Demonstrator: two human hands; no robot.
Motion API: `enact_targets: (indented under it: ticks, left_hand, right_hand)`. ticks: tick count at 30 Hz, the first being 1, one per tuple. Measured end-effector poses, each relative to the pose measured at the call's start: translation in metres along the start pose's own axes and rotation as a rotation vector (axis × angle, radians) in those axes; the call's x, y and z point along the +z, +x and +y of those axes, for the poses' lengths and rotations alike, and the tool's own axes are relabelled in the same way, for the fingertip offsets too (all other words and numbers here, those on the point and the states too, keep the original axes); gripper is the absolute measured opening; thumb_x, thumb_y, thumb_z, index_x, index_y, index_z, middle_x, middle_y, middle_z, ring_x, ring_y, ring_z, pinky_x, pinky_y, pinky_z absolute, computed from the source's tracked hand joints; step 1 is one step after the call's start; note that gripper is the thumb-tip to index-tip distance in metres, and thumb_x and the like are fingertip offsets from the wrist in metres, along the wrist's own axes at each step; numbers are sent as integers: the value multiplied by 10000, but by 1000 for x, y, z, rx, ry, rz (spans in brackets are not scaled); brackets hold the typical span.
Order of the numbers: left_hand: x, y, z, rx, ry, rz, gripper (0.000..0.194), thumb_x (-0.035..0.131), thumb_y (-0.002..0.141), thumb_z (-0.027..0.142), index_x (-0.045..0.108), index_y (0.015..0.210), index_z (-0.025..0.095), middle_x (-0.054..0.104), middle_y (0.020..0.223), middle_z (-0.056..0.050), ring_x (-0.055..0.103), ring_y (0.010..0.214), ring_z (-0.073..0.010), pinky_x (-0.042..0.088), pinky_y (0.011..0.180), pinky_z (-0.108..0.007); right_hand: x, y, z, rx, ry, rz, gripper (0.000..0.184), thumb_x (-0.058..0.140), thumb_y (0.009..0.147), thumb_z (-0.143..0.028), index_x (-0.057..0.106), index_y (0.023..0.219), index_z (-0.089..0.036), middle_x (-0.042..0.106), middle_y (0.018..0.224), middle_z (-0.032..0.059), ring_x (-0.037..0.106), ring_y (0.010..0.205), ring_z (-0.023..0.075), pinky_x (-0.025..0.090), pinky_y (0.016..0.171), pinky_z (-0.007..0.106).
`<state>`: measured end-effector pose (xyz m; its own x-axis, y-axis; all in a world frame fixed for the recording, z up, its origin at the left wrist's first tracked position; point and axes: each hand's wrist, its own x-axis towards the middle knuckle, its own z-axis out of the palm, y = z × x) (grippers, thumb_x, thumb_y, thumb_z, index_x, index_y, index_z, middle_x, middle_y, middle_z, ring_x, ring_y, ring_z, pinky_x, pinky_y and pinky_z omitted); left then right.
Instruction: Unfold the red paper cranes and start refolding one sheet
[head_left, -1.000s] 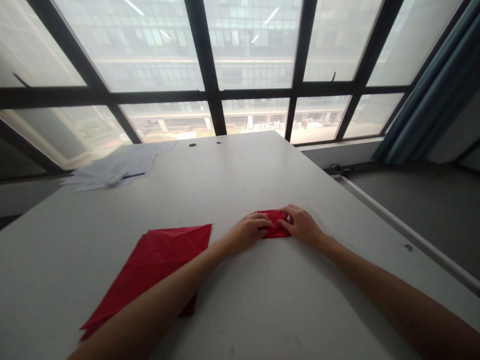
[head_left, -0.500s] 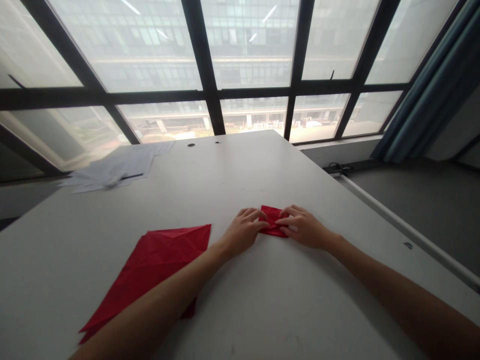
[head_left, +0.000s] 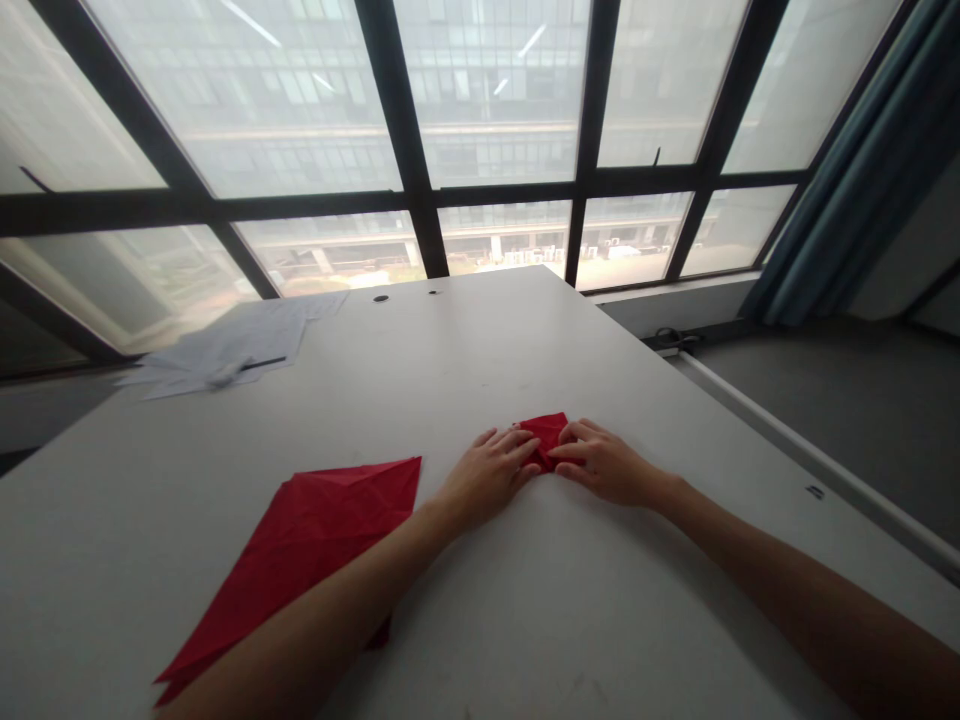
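A small folded piece of red paper [head_left: 547, 427] lies on the white table [head_left: 420, 390], between my two hands. My left hand [head_left: 487, 475] holds its left side down, with bent fingers resting over the paper. On the right side, the thumb and fingers of my right hand [head_left: 611, 462] are closed on the paper's edge. Fingers hide both ends of the piece, so its full outline cannot be made out. A larger creased sheet of red paper [head_left: 300, 530] lies to the left, partly covered by my left forearm.
Loose white papers [head_left: 214, 345] with a dark pen [head_left: 264, 363] on top lie at the table's far left. Large windows [head_left: 495, 90] stand behind the table. Past its right edge runs a white rail [head_left: 810, 450], and a blue curtain [head_left: 847, 200] hangs beyond.
The small red paper has turned, its top edge now slanting up to the right. My left fingers have spread farther over it. The view has shifted slightly.
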<state>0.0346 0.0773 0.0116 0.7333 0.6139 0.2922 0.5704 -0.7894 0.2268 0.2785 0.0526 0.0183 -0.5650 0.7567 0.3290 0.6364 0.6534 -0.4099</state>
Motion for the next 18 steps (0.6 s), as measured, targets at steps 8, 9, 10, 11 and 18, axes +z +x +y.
enact_targets:
  ticks: [8, 9, 10, 11, 18]
  left_hand:
    - [5, -3, -8, -119, 79, -20, 428, 369, 1028, 454, 487, 1406, 292, 465, 1508, -75, 385, 1411, -292, 311, 1129, -498]
    - [4, -3, -7, -119, 78, -14, 417, 376, 1026, 451, 497, 1393, 293, 475, 1498, -75, 399, 1399, -287, 320, 1122, -491]
    - [3, -2, -7, -121, 76, -1, 402, 388, 1024, 444, 512, 1374, 292, 482, 1488, -78, 417, 1383, -282, 332, 1113, -483]
    - [2, -1, -6, -123, 73, 14, 385, 400, 1021, 435, 525, 1355, 289, 487, 1478, -80, 437, 1362, -276, 345, 1102, -472]
    - [-4, 0, -1, -89, 37, 17, 355, 432, 1018, 406, 542, 1327, 269, 599, 1340, -70, 507, 1266, -250, 398, 1040, -425]
  right_hand:
    - [6, 1, -9, -31, -21, -31, 223, 597, 943, -360, 724, 1115, -296, 617, 1010, 53, 582, 958, 205, 418, 1030, 409]
    - [6, 1, -8, -30, -20, -28, 232, 600, 941, -359, 717, 1132, -299, 618, 1014, 53, 582, 965, 206, 410, 1043, 416]
    - [6, 1, -8, -31, -21, -26, 245, 602, 939, -358, 708, 1154, -305, 618, 1020, 54, 580, 975, 208, 405, 1050, 422]
    - [6, 1, -8, -33, -24, -28, 260, 604, 938, -358, 699, 1176, -311, 618, 1025, 55, 578, 983, 210, 404, 1052, 428]
    - [6, 0, -9, -53, -48, -49, 237, 613, 936, -366, 725, 1140, -324, 607, 988, 54, 561, 959, 207, 454, 978, 398]
